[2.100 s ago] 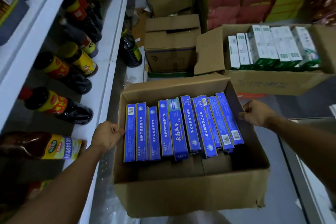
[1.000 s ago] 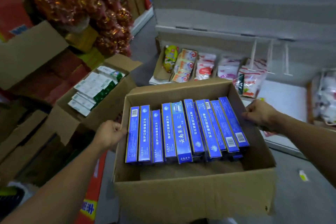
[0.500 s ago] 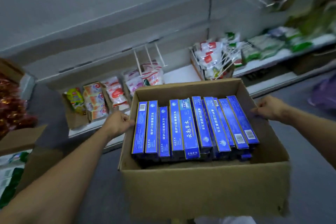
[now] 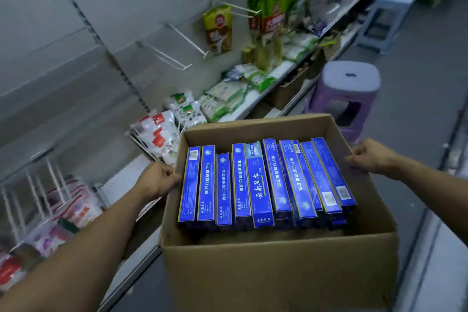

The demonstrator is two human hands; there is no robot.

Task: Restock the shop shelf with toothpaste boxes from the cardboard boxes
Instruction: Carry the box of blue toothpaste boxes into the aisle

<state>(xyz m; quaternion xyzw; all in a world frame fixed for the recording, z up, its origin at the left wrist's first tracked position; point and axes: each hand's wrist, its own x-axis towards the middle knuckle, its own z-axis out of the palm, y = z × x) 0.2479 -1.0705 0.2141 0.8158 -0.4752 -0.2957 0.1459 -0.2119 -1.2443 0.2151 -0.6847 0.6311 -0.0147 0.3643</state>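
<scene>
Item: one open brown cardboard box (image 4: 278, 273), held up in your two hands beside the white shop shelf (image 4: 119, 185).

Contents: a row of long blue toothpaste boxes (image 4: 258, 185), standing on edge side by side, the right-hand ones leaning. Your left hand (image 4: 157, 182) grips the box's left wall, fingers curled over the rim; your right hand (image 4: 369, 157) grips the right wall likewise. On the shelf: red-and-white packets (image 4: 158, 134) and green-and-white packets (image 4: 228, 95). Beyond the box: one round-topped purple plastic stool (image 4: 352, 83) on the floor.
</scene>
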